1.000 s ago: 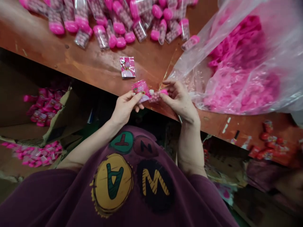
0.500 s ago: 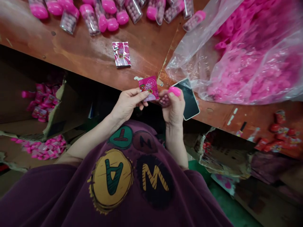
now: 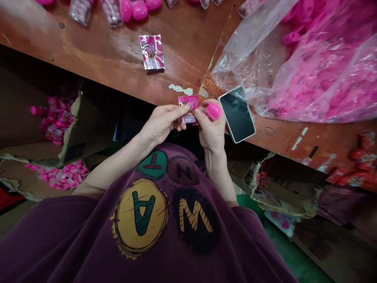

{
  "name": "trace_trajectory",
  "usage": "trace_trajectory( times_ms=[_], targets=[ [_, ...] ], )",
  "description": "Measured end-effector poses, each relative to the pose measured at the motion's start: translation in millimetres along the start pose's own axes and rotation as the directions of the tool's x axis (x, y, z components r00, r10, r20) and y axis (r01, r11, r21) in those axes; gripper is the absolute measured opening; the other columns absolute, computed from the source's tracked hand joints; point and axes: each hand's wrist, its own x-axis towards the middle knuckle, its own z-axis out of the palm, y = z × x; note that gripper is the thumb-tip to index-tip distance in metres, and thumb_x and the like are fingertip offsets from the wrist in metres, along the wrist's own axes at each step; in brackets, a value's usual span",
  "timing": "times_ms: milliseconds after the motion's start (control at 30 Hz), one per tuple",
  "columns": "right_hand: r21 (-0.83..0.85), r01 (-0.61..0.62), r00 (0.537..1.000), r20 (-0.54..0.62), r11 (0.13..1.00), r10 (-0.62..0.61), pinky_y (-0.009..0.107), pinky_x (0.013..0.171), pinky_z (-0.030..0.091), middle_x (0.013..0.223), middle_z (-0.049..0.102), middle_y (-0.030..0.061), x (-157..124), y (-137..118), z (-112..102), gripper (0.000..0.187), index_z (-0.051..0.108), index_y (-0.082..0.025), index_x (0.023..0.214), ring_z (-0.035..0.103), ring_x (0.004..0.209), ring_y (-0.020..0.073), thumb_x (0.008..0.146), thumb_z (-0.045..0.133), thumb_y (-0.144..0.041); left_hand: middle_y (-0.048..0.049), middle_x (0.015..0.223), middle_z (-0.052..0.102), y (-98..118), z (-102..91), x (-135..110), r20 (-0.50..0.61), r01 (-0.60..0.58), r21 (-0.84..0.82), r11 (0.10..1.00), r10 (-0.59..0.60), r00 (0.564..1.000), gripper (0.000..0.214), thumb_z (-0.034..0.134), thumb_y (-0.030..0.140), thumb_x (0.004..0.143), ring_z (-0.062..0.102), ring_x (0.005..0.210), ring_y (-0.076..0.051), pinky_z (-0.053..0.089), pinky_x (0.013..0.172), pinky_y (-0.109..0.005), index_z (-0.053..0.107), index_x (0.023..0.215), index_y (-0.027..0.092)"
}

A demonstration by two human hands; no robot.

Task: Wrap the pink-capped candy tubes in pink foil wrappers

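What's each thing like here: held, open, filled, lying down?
Pink packet: pinched in the left hand, touched by the right hand
Pink-capped bottle: held in the right hand, body hidden
Shiny packet: lying flat
Phone: face up, screen dark
Plastic bag: pink pieces inside
Left cardboard box: open, pink things inside

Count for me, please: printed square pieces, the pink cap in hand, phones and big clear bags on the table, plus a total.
Flat square pink printed pieces: 2 (one on the brown table, one in the left hand; layers can't be told)
Glossy pink rounded cap in the right hand: 1
Dark-screened, pale-edged phone: 1
Big clear plastic bag: 1
Total: 5
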Motion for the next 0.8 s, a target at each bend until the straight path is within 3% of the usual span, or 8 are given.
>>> trace_trajectory(
  times_ms=[100, 267, 367, 467, 600, 800],
  targets=[
    [0.038, -0.041, 0.999, 0.025, 0.998, 0.04, 0.024, 0.055, 0.048, 0.081, 0.056, -0.0065, 1.5, -0.3, 1.6, 0.052, 0.055, -0.03, 0.111, 0.056, 0.063, 0.0099, 0.083, 0.086, -0.06, -0.0013, 0.061, 0.068, 2.2, -0.2, -0.4, -0.048, 0.0, -0.003, 1.0, 0.0, 0.999, 0.036, 0.09, 0.038, 0.089, 0.058, 0.048, -0.006, 0.042, 0.049, -0.018, 0.07, 0.071, 0.013],
    [0.229, -0.265, 0.964, 0.086, 0.937, 0.252, 0.023, 0.044, 0.036, 0.074, 0.057, -0.009, -3.8, -12.3, 4.3, 0.054, 0.054, -0.028, 0.105, 0.042, 0.05, 0.0064, 0.079, 0.088, -0.061, 0.0025, 0.054, 0.062, -0.1, -1.1, 1.9, -0.143, -0.045, -0.032, 0.998, 0.04, 0.989, 0.039, 0.085, 0.038, 0.094, 0.053, 0.044, -0.004, 0.037, 0.046, -0.018, 0.066, 0.069, 0.015],
    [0.272, -0.324, 0.942, 0.178, 0.906, 0.283, 0.023, 0.044, 0.038, 0.07, 0.058, -0.0075, -17.1, -20.5, 3.7, 0.046, 0.056, -0.025, 0.098, 0.045, 0.051, 0.0074, 0.085, 0.082, -0.061, 0.0042, 0.052, 0.059, 1.5, -2.2, 5.0, -0.206, -0.06, -0.037, 0.998, 0.051, 0.977, 0.042, 0.084, 0.043, 0.095, 0.051, 0.042, -0.004, 0.035, 0.045, -0.018, 0.063, 0.07, 0.016],
    [0.243, -0.274, 0.952, 0.209, 0.931, 0.225, 0.023, 0.045, 0.044, 0.081, 0.067, -0.0046, -30.4, -18.7, 7.5, 0.04, 0.058, -0.024, 0.103, 0.056, 0.055, 0.0082, 0.091, 0.079, -0.056, 0.0046, 0.054, 0.059, 2.7, -0.5, 6.9, -0.239, -0.063, -0.044, 0.997, 0.05, 0.97, 0.045, 0.083, 0.048, 0.095, 0.053, 0.043, -0.004, 0.035, 0.045, -0.018, 0.061, 0.071, 0.017],
    [0.174, -0.107, 0.992, 0.089, 0.979, 0.093, 0.02, 0.047, 0.047, 0.092, 0.07, -0.0038, -34.4, -3.5, 17.0, 0.036, 0.053, -0.027, 0.108, 0.064, 0.061, 0.0073, 0.097, 0.075, -0.054, 0.0054, 0.054, 0.057, 1.1, 4.5, 6.1, -0.233, -0.064, -0.074, 0.995, 0.045, 0.972, 0.047, 0.081, 0.052, 0.095, 0.053, 0.043, -0.005, 0.034, 0.043, -0.018, 0.059, 0.072, 0.018],
    [0.075, -0.065, 0.998, 0.023, 0.995, 0.064, 0.02, 0.04, 0.038, 0.089, 0.065, -0.0055, -32.1, 7.5, 22.7, 0.048, 0.046, -0.035, 0.133, 0.054, 0.051, 0.0057, 0.1, 0.069, -0.061, 0.006, 0.053, 0.055, -1.2, 6.8, 2.5, -0.206, -0.005, -0.069, 0.998, -0.009, 0.979, 0.047, 0.079, 0.054, 0.096, 0.048, 0.039, -0.005, 0.033, 0.041, -0.019, 0.058, 0.074, 0.019]
  ],
)
